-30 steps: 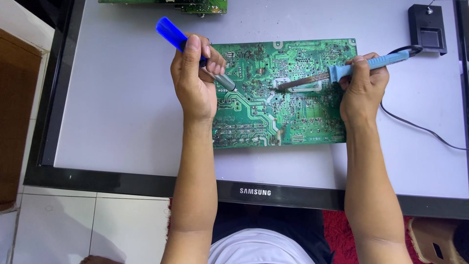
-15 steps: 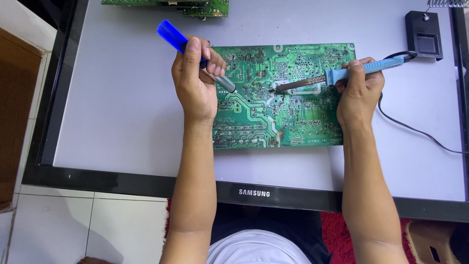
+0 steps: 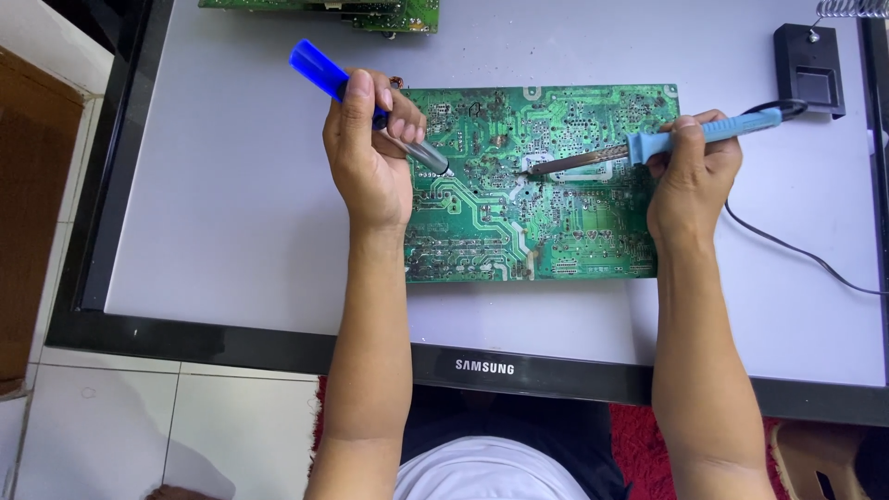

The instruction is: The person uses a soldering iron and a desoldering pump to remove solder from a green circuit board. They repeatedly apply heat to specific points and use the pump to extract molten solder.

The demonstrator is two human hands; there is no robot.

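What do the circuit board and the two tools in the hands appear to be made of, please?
Circuit board: rigid laminate, glossy green coating, pale metal traces and solder dots.
Soldering iron in the right hand: light blue handle, likely plastic; dark, dull metal shaft.
Desoldering pump in the left hand: bright blue plastic-looking plunger end, shiny grey barrel, probably metal.

2nd circuit board cut off at far edge; soldering stand coil too; board's left part hidden under left hand.

Head camera, looking straight down

I saw both hands close below, left hand left of centre, right hand right.
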